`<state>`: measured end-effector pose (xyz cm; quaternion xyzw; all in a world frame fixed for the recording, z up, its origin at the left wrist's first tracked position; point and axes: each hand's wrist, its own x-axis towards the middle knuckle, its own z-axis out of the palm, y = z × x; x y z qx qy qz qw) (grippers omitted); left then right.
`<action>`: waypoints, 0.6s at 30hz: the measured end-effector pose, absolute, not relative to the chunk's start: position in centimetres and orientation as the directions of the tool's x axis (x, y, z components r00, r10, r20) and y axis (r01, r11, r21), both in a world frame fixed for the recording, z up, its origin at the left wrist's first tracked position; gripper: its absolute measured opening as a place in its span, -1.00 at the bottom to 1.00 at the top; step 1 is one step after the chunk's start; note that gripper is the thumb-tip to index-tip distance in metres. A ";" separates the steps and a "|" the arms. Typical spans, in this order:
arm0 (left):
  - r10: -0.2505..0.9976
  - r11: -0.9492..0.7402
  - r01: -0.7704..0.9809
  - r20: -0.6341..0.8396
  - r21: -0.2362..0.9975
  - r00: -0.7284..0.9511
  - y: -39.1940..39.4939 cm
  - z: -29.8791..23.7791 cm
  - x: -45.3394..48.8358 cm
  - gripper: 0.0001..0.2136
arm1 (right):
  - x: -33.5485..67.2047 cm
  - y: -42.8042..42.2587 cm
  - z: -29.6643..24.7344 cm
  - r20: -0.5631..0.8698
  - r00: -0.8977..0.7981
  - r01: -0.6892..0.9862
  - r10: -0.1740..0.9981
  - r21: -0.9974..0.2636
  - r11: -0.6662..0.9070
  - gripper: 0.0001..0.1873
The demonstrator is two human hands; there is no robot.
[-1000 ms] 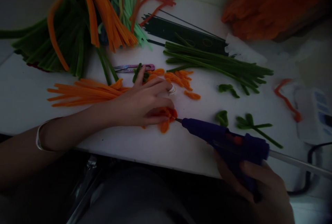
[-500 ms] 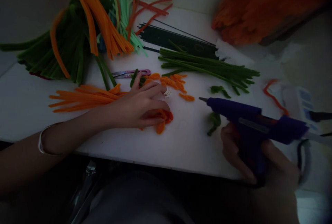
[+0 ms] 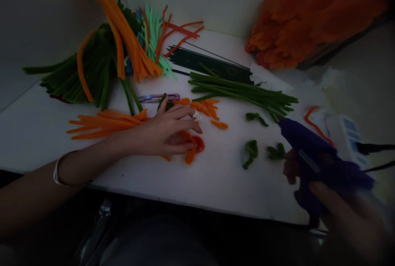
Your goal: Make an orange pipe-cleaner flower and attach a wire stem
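Head view: dim, looking down on a white tabletop (image 3: 216, 188).
Left hand (image 3: 168, 134): at the orange flower (image 3: 190, 157), half open, fingers apart, thumb touching it; whether pinching, cannot tell.
Right hand (image 3: 342, 212): well right of the flower, partly blurred, closed round the handle of a blue glue gun (image 3: 330, 165).
Green twist (image 3: 253, 149): right of the flower, between it and the glue gun.
Loose orange petals (image 3: 211, 109): just beyond the flower.
Snips (image 3: 163, 97): beyond the flower, to its left.
Orange strips (image 3: 98, 125): left of the flower.
Green stems (image 3: 243, 91): beyond the flower, to its right.
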<state>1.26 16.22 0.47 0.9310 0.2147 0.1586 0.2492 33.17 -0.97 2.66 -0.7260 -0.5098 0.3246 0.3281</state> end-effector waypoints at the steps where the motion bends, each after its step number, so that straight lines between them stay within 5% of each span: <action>1: 0.480 -0.783 0.324 0.186 0.531 0.857 16.2 0.5 1.2 -0.78 | 33.5 -0.8 2.8 -0.077 0.289 0.615 0.954 -0.749 -0.247 -0.62; 4: 0.490 -0.797 0.348 0.192 0.494 0.850 15.9 0.7 1.2 -0.78 | 33.6 0.4 2.9 0.088 0.197 0.886 0.976 -0.443 -0.139 -0.63; 7: 0.522 -0.809 0.401 0.213 0.429 0.826 15.5 0.9 1.2 -0.77 | 33.2 1.3 2.1 0.098 0.125 0.971 0.987 -0.215 -0.102 -0.62; 12: 0.522 -0.834 0.419 0.268 0.359 0.809 15.7 0.6 1.2 -0.76 | 33.6 1.0 1.3 -0.012 0.118 0.982 0.993 -0.149 -0.118 -0.51; 18: 0.483 -0.861 0.407 0.239 0.306 0.842 15.8 0.5 1.4 -0.72 | 31.4 2.5 4.1 0.165 0.091 0.991 0.982 -0.112 -0.073 -0.48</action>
